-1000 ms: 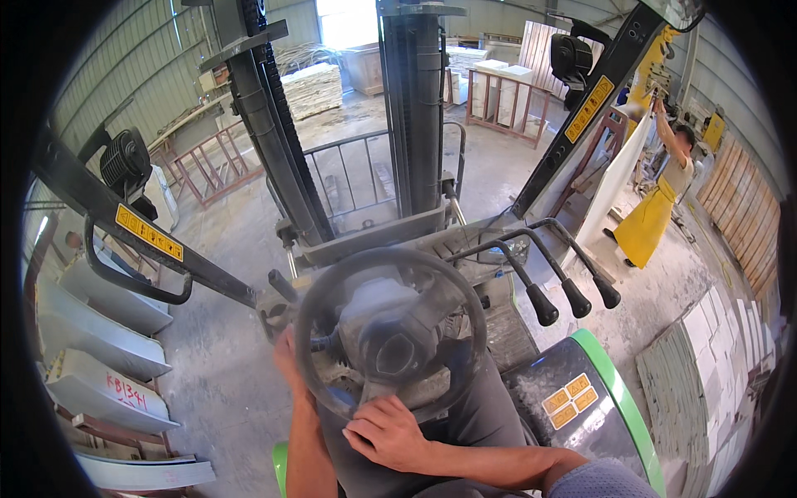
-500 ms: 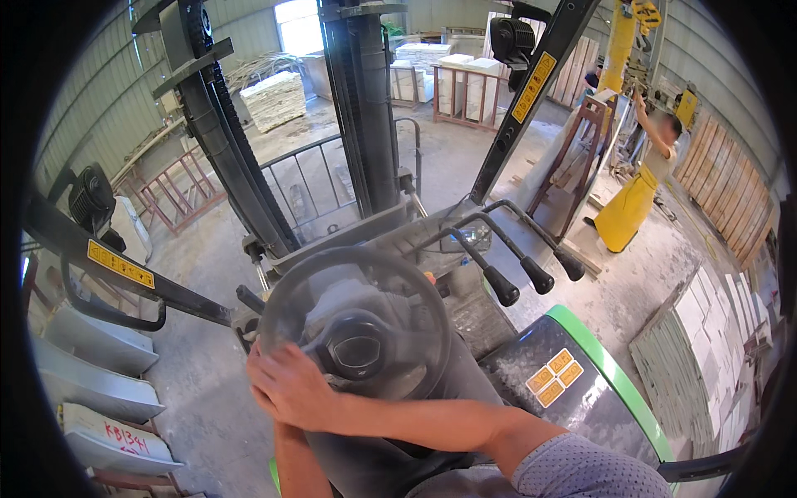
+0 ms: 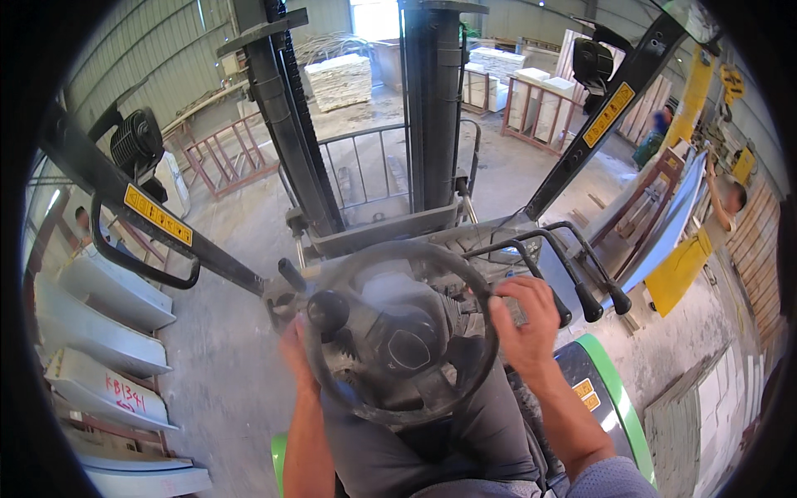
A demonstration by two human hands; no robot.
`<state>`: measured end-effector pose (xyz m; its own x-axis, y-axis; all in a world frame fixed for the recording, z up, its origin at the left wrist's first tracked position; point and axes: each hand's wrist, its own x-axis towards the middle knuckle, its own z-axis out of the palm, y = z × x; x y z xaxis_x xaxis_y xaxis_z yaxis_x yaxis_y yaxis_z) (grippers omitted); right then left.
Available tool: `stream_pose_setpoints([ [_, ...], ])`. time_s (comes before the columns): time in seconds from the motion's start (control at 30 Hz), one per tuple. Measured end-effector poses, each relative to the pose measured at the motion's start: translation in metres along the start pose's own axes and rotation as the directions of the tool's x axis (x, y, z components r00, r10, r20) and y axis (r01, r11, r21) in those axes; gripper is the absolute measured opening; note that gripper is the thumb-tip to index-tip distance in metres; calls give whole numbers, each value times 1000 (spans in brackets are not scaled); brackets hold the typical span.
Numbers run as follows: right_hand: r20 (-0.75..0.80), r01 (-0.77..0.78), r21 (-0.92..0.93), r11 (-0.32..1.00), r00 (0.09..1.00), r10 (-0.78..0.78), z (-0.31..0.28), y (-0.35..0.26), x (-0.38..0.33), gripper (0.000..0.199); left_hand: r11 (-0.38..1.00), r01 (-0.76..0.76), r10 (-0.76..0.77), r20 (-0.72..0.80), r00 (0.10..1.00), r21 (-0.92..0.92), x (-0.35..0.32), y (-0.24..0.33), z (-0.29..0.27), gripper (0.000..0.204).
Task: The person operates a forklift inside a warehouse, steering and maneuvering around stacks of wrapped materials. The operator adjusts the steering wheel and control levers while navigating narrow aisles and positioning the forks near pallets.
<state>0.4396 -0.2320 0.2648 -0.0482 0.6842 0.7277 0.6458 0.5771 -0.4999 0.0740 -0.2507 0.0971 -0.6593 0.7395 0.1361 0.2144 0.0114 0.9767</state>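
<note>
I sit at a forklift's black steering wheel (image 3: pixel 413 417), its spokes smeared by motion. My left hand (image 3: pixel 296 353) is closed at the rim's left side, below the round spinner knob (image 3: pixel 328 311); the rim partly hides its fingers. On the opposite side my right hand (image 3: pixel 529 322) curls its fingers and thumb around the rim. Just beyond that hand are several black-knobbed control levers (image 3: pixel 591 305), one knob partly behind its fingers. A short dark lever (image 3: pixel 290 272) stands left of the wheel.
Ahead rises the forklift mast (image 3: pixel 433 116) with a load guard (image 3: pixel 365 162). Pale slabs (image 3: pixel 108 390) stand at left; stacked slabs (image 3: pixel 697 423) lie at right. A person in a yellow apron (image 3: pixel 679 270) works beside a rack at right; another person (image 3: pixel 81 220) is at far left.
My right hand has gone from the wheel's left side, across my left arm, to its right side. The wheel has turned, bringing the spinner knob into sight. The surroundings have shifted rightward.
</note>
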Motion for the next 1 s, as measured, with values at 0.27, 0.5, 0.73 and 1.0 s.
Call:
stream_pose_setpoints([
  [0.27,111,424,392,817,859,-499,172,-82,67,36,949,-313,313,15,950,24,80,12,36,33],
  [0.5,89,570,117,813,810,-580,253,-40,157,15,995,-72,72,14,997,63,147,-4,51,40],
  [0.73,-37,202,-15,979,979,-203,230,77,189,20,999,18,-18,-7,1000,-29,212,15,95,41],
  [1.0,224,223,299,928,929,-296,307,37,108,22,997,78,-78,11,997,-27,324,14,152,39],
])
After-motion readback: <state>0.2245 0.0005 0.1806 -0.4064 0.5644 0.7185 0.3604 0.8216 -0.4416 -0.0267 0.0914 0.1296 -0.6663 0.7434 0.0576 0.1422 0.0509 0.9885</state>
